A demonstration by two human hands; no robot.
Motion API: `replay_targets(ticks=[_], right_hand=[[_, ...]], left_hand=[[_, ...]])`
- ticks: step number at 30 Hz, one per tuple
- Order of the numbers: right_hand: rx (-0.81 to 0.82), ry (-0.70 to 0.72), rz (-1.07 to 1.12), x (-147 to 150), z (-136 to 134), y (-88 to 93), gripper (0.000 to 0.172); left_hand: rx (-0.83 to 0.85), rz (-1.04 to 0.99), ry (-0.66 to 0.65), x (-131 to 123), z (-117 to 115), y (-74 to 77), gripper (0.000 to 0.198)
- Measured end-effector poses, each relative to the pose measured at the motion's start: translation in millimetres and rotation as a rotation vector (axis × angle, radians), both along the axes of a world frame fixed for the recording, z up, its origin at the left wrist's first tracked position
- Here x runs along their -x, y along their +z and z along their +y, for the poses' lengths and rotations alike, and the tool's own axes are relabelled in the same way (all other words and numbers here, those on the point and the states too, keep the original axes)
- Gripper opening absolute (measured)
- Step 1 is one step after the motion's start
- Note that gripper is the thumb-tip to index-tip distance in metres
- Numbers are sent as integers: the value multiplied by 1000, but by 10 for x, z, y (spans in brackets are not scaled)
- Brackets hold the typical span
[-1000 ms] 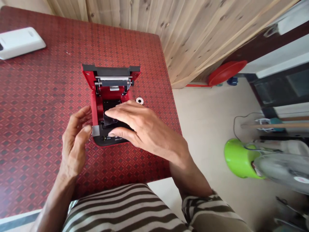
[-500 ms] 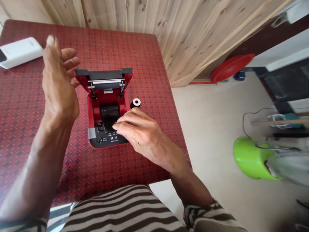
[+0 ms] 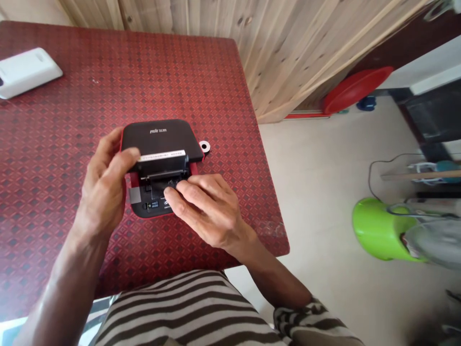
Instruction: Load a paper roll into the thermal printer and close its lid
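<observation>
A small red and black label printer (image 3: 144, 211) rests on the table in front of me. Its black lid (image 3: 158, 137) is tilted down most of the way, leaving a gap at the front. My left hand (image 3: 103, 185) is closed on the lid's left edge, thumb on top and fingers at the side. A glossy black strip (image 3: 159, 187) comes out of the gap over the front panel. The fingers of my right hand (image 3: 207, 206) are closed on the strip's end. A small roll with a white face (image 3: 205, 146) sits beside the printer's right side.
A white oblong device (image 3: 29, 72) lies on the far left of the red patterned table (image 3: 201, 86). Wood panelling (image 3: 201, 19) stands behind. Right of the table, a green bucket (image 3: 374, 230) and a red basin (image 3: 356, 91) are at floor level.
My left hand has come down and taken hold of the lid, which has swung from upright to nearly closed. My right hand stays at the black strip.
</observation>
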State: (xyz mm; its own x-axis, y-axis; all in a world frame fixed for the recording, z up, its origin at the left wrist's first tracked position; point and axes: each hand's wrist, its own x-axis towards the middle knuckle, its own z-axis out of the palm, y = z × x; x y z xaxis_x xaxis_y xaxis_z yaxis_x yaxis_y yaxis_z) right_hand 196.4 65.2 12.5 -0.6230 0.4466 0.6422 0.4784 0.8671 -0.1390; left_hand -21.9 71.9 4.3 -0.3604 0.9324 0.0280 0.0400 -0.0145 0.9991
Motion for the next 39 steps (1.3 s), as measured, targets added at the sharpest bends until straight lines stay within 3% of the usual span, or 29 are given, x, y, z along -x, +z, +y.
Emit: replay_targets(ticks=[3,5,10,19,26,31,39], right_hand=[[-53,-22,18,19,-6,-42,16],[-54,-49,34,24,-7,-63,14],[-43,-130,62,4,-11,-104,4],[76,-173,183,-5,-75,-200,10],[116,-149,214,26,-84,-241,14],[108,-140,271,-56,-106,-168,19],[178,-238,344,-168,-210,-190,23]], left_hand=[[143,-157,-35,-24,-225,-84,50],[170,-156,-29,-29,-285,-116,51],[155,-103,-55,-31,-287,-130,52],[129,-93,-77,-23,-286,-118,59],[118,-126,22,-82,-289,-144,51],[115,-187,3,-79,-464,-80,42],[113,-198,68,-90,-678,-58,46]])
